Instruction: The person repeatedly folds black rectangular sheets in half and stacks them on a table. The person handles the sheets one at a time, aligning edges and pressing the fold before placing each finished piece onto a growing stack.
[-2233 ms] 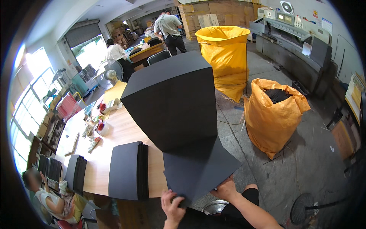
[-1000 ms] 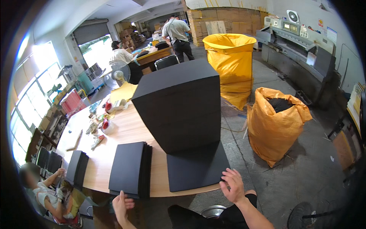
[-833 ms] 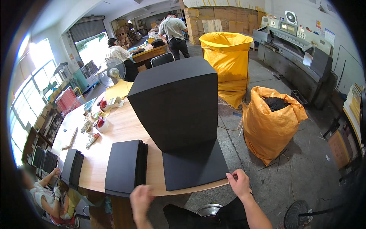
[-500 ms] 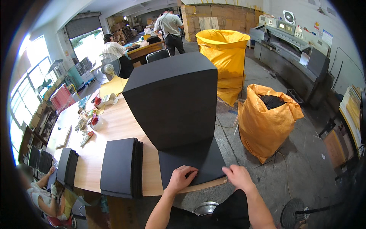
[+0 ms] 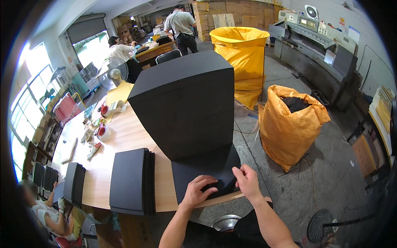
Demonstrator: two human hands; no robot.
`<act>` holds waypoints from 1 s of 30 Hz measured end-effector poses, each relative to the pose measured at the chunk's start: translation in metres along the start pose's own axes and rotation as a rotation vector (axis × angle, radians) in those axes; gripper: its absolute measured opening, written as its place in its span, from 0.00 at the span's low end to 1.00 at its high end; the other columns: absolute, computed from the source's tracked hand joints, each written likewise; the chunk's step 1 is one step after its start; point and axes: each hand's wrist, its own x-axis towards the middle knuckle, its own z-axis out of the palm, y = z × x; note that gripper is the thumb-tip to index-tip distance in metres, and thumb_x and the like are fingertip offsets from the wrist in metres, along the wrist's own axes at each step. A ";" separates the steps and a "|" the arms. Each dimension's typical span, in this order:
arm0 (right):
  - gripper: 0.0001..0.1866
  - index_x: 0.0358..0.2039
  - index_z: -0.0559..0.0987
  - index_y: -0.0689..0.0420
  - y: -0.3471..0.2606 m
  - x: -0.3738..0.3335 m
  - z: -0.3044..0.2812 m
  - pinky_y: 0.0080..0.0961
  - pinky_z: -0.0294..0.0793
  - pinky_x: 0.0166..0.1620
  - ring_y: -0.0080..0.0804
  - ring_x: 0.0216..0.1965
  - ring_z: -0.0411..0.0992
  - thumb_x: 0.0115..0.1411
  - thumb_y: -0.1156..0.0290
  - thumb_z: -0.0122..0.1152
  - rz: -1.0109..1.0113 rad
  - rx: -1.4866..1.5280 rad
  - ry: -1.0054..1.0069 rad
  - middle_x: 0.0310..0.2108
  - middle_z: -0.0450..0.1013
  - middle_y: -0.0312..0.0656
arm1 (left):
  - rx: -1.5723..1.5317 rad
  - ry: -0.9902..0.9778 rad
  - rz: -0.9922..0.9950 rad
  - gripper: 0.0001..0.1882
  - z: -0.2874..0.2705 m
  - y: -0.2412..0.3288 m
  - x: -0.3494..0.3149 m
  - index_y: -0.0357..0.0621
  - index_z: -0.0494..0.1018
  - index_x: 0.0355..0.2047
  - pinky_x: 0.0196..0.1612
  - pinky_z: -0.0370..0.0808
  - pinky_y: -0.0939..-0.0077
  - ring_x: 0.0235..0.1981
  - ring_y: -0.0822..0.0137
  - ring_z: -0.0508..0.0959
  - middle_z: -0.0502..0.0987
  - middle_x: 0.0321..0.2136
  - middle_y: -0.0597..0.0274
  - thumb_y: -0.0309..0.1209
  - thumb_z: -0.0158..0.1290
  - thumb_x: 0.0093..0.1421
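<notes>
A black sheet (image 5: pixel 191 170) lies at the table's near edge, in front of a tall black stack of sheets (image 5: pixel 188 111). My left hand (image 5: pixel 198 190) rests on the sheet, its thumb and fingers apart. At the sheet's right edge, my right hand (image 5: pixel 247 182) pinches it between thumb and fingers. That side of the sheet curves up off the table. To the left of my hands stands a shorter pile of black sheets (image 5: pixel 127 180) with uneven layers at its right side.
The wooden table (image 5: pixel 97 182) carries tape rolls (image 5: pixel 103 133) and small tools at its left. A seated person (image 5: pixel 53 215) handles black sheets at the lower left. On the floor to the right stand an orange sack (image 5: pixel 289 132) and a tall yellow bag (image 5: pixel 248 66). A fan (image 5: pixel 319 226) is at lower right.
My right hand has moved left and closed on the sheet's right edge, which now bends upward. My left hand stays on the sheet, its thumb and fingers spread wider.
</notes>
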 end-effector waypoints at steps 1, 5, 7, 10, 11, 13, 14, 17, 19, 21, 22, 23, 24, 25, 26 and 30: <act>0.20 0.27 0.70 0.52 0.001 0.002 -0.002 0.19 0.70 0.23 0.22 0.21 0.76 0.74 0.61 0.67 0.067 0.173 -0.030 0.20 0.71 0.33 | 0.009 -0.008 0.030 0.17 -0.003 0.005 0.003 0.43 0.87 0.46 0.53 0.85 0.61 0.49 0.51 0.87 0.86 0.49 0.54 0.35 0.75 0.58; 0.18 0.27 0.71 0.51 0.004 0.007 -0.004 0.20 0.70 0.21 0.24 0.21 0.76 0.75 0.65 0.64 0.155 0.478 -0.069 0.20 0.72 0.33 | -0.017 -0.020 0.023 0.25 -0.005 0.009 0.006 0.44 0.87 0.48 0.54 0.85 0.61 0.49 0.52 0.87 0.85 0.49 0.54 0.38 0.79 0.52; 0.18 0.27 0.71 0.51 0.008 0.007 -0.005 0.21 0.71 0.22 0.24 0.21 0.77 0.76 0.65 0.64 0.159 0.513 -0.079 0.20 0.72 0.34 | -0.040 -0.028 0.005 0.25 -0.005 0.003 0.004 0.44 0.87 0.48 0.54 0.85 0.61 0.50 0.52 0.87 0.85 0.49 0.54 0.36 0.80 0.51; 0.19 0.27 0.72 0.52 0.011 0.006 -0.008 0.21 0.72 0.22 0.25 0.21 0.77 0.76 0.62 0.64 0.147 0.502 -0.089 0.21 0.72 0.34 | -0.067 -0.036 -0.002 0.25 -0.004 -0.003 0.001 0.44 0.87 0.48 0.54 0.84 0.62 0.50 0.53 0.87 0.85 0.48 0.54 0.35 0.80 0.50; 0.19 0.28 0.72 0.52 0.012 0.006 -0.008 0.21 0.72 0.22 0.25 0.22 0.77 0.76 0.61 0.64 0.138 0.487 -0.089 0.21 0.73 0.34 | -0.076 -0.038 -0.002 0.26 -0.004 -0.004 0.001 0.43 0.87 0.48 0.54 0.84 0.63 0.50 0.53 0.87 0.85 0.48 0.54 0.35 0.80 0.50; 0.20 0.28 0.73 0.52 0.013 0.004 -0.009 0.21 0.72 0.23 0.26 0.22 0.77 0.76 0.58 0.65 0.128 0.494 -0.089 0.21 0.73 0.34 | -0.071 -0.034 -0.002 0.26 -0.004 -0.006 0.001 0.42 0.86 0.49 0.54 0.84 0.64 0.49 0.53 0.87 0.85 0.47 0.53 0.35 0.80 0.50; 0.20 0.28 0.73 0.52 0.013 0.003 -0.010 0.21 0.73 0.23 0.26 0.22 0.77 0.76 0.57 0.65 0.127 0.518 -0.090 0.21 0.73 0.34 | -0.068 -0.032 -0.001 0.26 -0.004 -0.006 0.001 0.41 0.86 0.49 0.54 0.84 0.64 0.49 0.53 0.87 0.85 0.47 0.53 0.35 0.80 0.51; 0.22 0.28 0.73 0.52 0.012 0.001 -0.010 0.22 0.72 0.23 0.26 0.22 0.77 0.75 0.54 0.67 0.127 0.553 -0.085 0.21 0.73 0.34 | -0.092 -0.042 -0.016 0.27 -0.005 -0.006 0.001 0.40 0.86 0.51 0.53 0.84 0.64 0.49 0.53 0.87 0.86 0.47 0.52 0.33 0.80 0.51; 0.23 0.26 0.73 0.53 0.015 0.000 -0.008 0.23 0.71 0.24 0.25 0.21 0.76 0.75 0.53 0.67 0.055 0.373 -0.035 0.20 0.73 0.33 | -0.193 -0.004 -0.120 0.26 -0.002 -0.002 0.001 0.42 0.85 0.53 0.53 0.84 0.64 0.48 0.53 0.87 0.85 0.49 0.51 0.32 0.78 0.55; 0.25 0.25 0.72 0.54 0.022 0.000 -0.002 0.24 0.70 0.24 0.24 0.21 0.75 0.74 0.53 0.68 -0.087 -0.001 0.057 0.18 0.72 0.33 | -0.180 0.041 -0.149 0.25 0.001 0.005 0.003 0.46 0.85 0.56 0.53 0.84 0.63 0.48 0.51 0.87 0.84 0.52 0.49 0.32 0.76 0.58; 0.26 0.23 0.71 0.55 0.019 0.001 0.000 0.26 0.67 0.24 0.24 0.19 0.73 0.73 0.54 0.69 -0.341 -0.398 0.162 0.17 0.71 0.33 | -0.115 0.070 -0.129 0.24 0.002 0.009 0.005 0.48 0.85 0.57 0.53 0.84 0.63 0.48 0.50 0.87 0.83 0.53 0.47 0.32 0.74 0.60; 0.24 0.23 0.71 0.54 0.017 0.004 0.000 0.25 0.67 0.23 0.24 0.19 0.73 0.74 0.56 0.68 -0.190 -0.208 0.116 0.17 0.71 0.33 | -0.050 0.099 -0.108 0.23 0.002 0.010 0.006 0.51 0.84 0.59 0.52 0.84 0.63 0.48 0.49 0.87 0.83 0.54 0.46 0.32 0.72 0.62; 0.23 0.24 0.72 0.54 0.015 0.006 -0.001 0.24 0.67 0.23 0.24 0.19 0.74 0.74 0.58 0.67 -0.038 -0.018 0.070 0.18 0.72 0.33 | -0.031 0.041 -0.088 0.23 0.002 0.006 0.003 0.53 0.84 0.59 0.52 0.84 0.63 0.49 0.48 0.87 0.82 0.55 0.46 0.34 0.72 0.63; 0.22 0.24 0.73 0.54 0.011 0.009 -0.002 0.23 0.67 0.22 0.24 0.19 0.74 0.74 0.59 0.66 0.028 0.109 0.023 0.18 0.72 0.33 | -0.013 -0.016 -0.064 0.23 -0.002 0.005 0.004 0.55 0.84 0.59 0.52 0.85 0.63 0.49 0.47 0.86 0.82 0.56 0.45 0.35 0.71 0.64; 0.21 0.24 0.73 0.54 0.007 0.011 -0.006 0.22 0.67 0.22 0.24 0.19 0.74 0.75 0.60 0.66 0.094 0.236 -0.025 0.18 0.72 0.33 | 0.006 -0.072 -0.040 0.23 -0.004 0.004 0.004 0.57 0.84 0.60 0.52 0.85 0.62 0.50 0.46 0.86 0.81 0.57 0.44 0.36 0.71 0.64; 0.19 0.25 0.75 0.53 0.007 0.012 -0.007 0.19 0.68 0.21 0.24 0.19 0.76 0.76 0.63 0.64 0.146 0.414 -0.090 0.19 0.73 0.33 | 0.072 -0.018 0.008 0.27 -0.003 0.010 0.005 0.56 0.87 0.54 0.52 0.85 0.59 0.51 0.48 0.86 0.82 0.55 0.48 0.41 0.79 0.54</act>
